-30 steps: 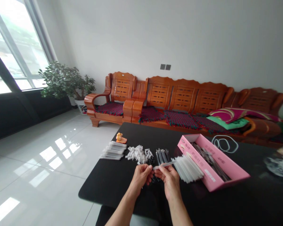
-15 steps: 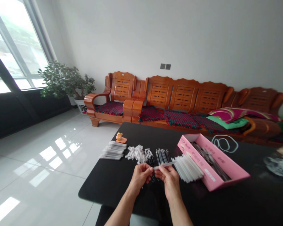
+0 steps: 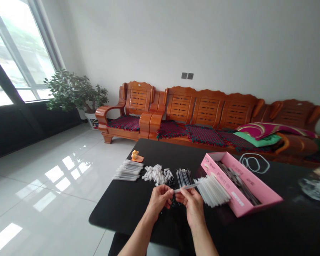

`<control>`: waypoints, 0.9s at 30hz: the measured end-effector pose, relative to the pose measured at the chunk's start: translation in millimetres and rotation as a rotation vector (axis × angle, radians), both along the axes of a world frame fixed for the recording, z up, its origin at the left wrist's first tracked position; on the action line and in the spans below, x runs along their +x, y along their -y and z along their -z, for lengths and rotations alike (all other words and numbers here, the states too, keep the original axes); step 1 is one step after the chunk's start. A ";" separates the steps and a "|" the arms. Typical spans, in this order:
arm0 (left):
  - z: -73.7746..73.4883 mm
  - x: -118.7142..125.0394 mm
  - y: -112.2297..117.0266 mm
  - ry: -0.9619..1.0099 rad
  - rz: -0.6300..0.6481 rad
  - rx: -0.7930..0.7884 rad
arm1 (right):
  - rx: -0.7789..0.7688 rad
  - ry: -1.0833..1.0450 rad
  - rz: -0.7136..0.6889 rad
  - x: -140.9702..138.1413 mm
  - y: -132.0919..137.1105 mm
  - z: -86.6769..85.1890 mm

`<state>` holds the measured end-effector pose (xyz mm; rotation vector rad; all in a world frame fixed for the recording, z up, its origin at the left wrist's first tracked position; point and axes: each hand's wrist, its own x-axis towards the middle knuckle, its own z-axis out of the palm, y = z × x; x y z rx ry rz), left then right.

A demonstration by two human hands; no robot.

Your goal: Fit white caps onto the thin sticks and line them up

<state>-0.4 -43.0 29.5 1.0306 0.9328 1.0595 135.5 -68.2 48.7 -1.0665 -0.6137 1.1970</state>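
Note:
My right hand pinches a clear pen barrel that points up and right. My left hand has its fingers closed at the barrel's left end; what they hold is too small to make out. Both hands hover over the near part of a black table. Just beyond them lie a heap of white caps, a bunch of thin refills and small black parts. A fan of clear barrels lies right of my right hand.
A pink box holding dark pens sits at the right. Finished white pens and a small orange figure lie at the table's far left. White rubber bands lie behind the box. A wooden sofa stands beyond.

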 end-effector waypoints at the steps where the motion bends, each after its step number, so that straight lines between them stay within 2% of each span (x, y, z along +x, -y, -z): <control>1: 0.3 0.3 0.0 -0.008 0.011 -0.012 | -0.002 0.002 0.001 0.1 0.0 0.1; 5: 1.6 1.2 0.6 -0.022 0.051 -0.009 | -0.016 0.001 0.005 -0.8 -0.4 -0.5; 11: -0.7 -0.8 0.7 0.008 0.008 -0.003 | -0.022 0.005 0.014 -0.9 -1.1 -2.1; 16: -1.1 -1.4 -0.1 -0.010 0.052 -0.015 | -0.023 0.009 -0.002 -1.0 -0.2 -2.3; 23: 1.8 -0.9 0.3 -0.020 0.031 0.021 | -0.026 -0.005 0.018 -0.8 -0.7 0.5; 25: 5.9 -4.8 -3.9 -0.061 0.004 0.038 | -0.036 -0.009 0.025 2.0 -1.3 1.9; 27: 11.8 -14.0 -12.7 -0.177 -0.094 0.070 | -0.050 -0.017 0.037 6.2 -1.4 3.4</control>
